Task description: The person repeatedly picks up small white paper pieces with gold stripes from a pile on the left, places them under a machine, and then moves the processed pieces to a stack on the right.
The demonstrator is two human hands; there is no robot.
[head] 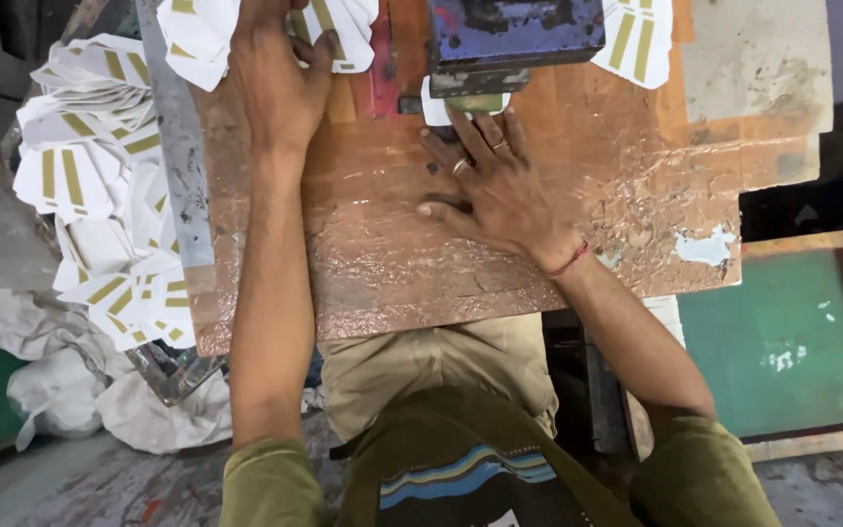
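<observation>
Printed white cards heap at our left. Left hand lies spread on the stack; right hand, open-fingered, steadies one card under the press. Remaining count unclear.

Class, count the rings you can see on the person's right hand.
2: both on the right hand, one ring lower on a finger, the other ring nearer the printing block. The thumb side is partly hidden, so more may exist.

Two hands; one green screen frame; one heap of cards
</observation>
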